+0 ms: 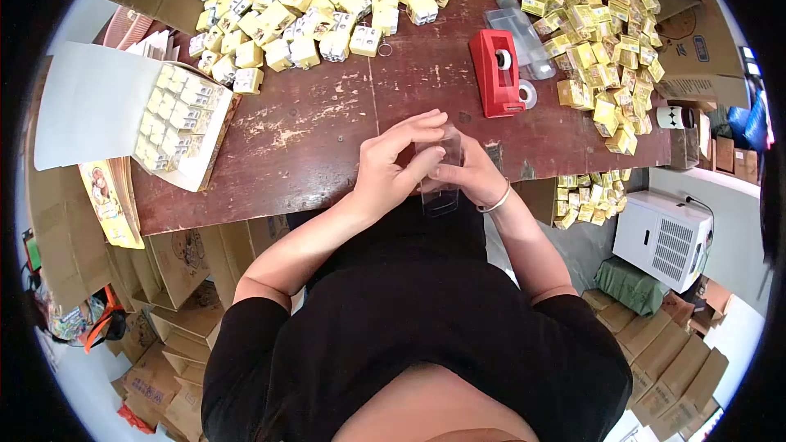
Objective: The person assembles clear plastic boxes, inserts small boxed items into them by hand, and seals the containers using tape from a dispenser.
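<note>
Between my two hands, at the front edge of the red-brown table, is a clear plastic box [440,198], tilted with its lower end hanging past the edge. My left hand [401,160] has its fingers and thumb on the box's left side and top. My right hand [473,172], with a bracelet at the wrist, grips the box from the right. Beyond them stands a red tape dispenser [496,74] with a roll of tape [526,94] beside it. Flat clear plastic pieces [524,37] lie behind the dispenser.
Small yellow-and-white boxes [303,16] are heaped at the back left, yellow boxes [602,41] at the right. An open white carton [176,127] holding small boxes stands on the left. Cardboard boxes [188,319] are below the table, and a white appliance [661,239] is at right.
</note>
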`<state>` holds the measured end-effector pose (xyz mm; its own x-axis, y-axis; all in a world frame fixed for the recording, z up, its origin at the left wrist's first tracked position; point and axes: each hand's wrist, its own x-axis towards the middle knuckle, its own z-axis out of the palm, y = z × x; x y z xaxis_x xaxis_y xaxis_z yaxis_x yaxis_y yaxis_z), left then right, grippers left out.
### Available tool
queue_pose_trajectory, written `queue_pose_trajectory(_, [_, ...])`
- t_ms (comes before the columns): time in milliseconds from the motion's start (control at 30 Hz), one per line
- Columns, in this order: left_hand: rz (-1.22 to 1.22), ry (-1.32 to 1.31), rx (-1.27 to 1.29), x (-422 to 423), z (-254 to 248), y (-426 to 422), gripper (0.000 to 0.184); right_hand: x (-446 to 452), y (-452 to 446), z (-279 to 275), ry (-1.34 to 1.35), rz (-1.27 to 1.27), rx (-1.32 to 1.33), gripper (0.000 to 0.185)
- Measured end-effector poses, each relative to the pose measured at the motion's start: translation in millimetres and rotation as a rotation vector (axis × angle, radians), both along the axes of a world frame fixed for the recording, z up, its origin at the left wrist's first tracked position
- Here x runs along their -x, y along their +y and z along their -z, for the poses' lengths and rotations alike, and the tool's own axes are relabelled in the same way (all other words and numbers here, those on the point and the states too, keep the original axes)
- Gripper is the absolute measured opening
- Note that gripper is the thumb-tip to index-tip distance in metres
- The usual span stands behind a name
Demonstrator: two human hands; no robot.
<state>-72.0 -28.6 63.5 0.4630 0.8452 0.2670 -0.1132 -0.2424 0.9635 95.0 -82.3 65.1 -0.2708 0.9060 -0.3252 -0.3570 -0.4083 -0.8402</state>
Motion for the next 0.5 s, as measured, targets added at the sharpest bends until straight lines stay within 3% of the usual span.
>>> queue_pose_trajectory(167, [0.092,0.029,-0.03,5.0,-5.2,7.1,0.015,1.3,-3.7,3.6,-0.016,0.026,0.004,0.06])
queue_pose_trajectory(200, [0.175,0.034,0.027,5.2,-7.3,11.6,0.016,-1.1,2.2,0.1,-0.265,-0.012,-0.157,0.063])
queue_pose_trajectory(233, [0.249,0.063,-0.021,5.6,-15.6,18.5,0.017,-6.8,5.4,-4.1,-0.341,-0.035,-0.196,0.065])
queue_pose_trajectory(300, [0.397,0.145,-0.03,6.0,-35.0,33.5,0.025,-17.0,10.9,-26.9,-0.426,-0.04,-0.222,0.063])
queue_pose_trajectory(333, [0.365,0.051,0.225,8.8,-31.9,40.1,0.041,-27.3,14.8,-27.3,-0.48,-0.071,-0.256,0.054])
queue_pose_trajectory(367, [0.232,-0.123,0.225,8.2,-20.4,56.9,0.045,-34.5,10.9,-35.8,-0.264,0.065,-0.147,0.045])
queue_pose_trajectory(433, [-0.045,-0.458,0.522,15.6,-2.3,79.5,0.048,-47.4,9.7,-37.3,0.054,0.328,-0.245,0.041])
queue_pose_trajectory(500, [0.064,-0.259,0.419,3.8,15.5,68.1,0.065,-43.8,5.8,-41.9,0.256,0.537,-0.185,0.041])
